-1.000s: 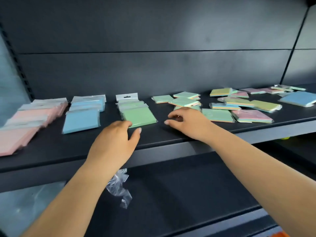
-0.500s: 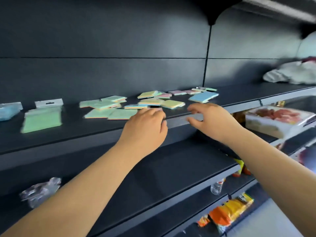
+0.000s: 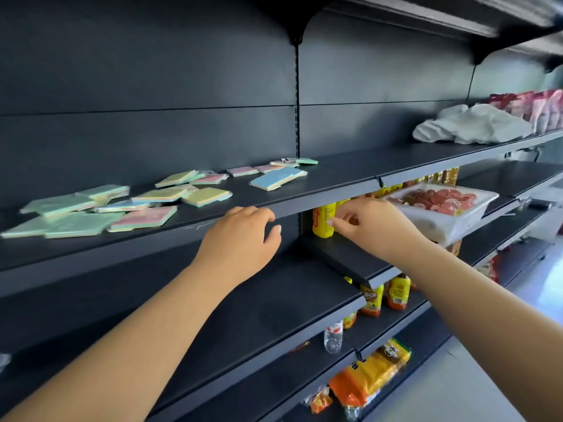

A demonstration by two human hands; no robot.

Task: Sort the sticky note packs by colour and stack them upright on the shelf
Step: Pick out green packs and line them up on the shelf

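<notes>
From my head camera, the packs are lying flat and scattered on the shelf. My left hand is hovering at the shelf's front edge, loosely curled, grasping nothing; my right hand, likewise released, is just below it.

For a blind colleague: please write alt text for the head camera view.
Both hands, left hand and right hand, hover empty at the dark shelf edge. Loose sticky note packs lie flat and unsorted on it, to the left.
</notes>
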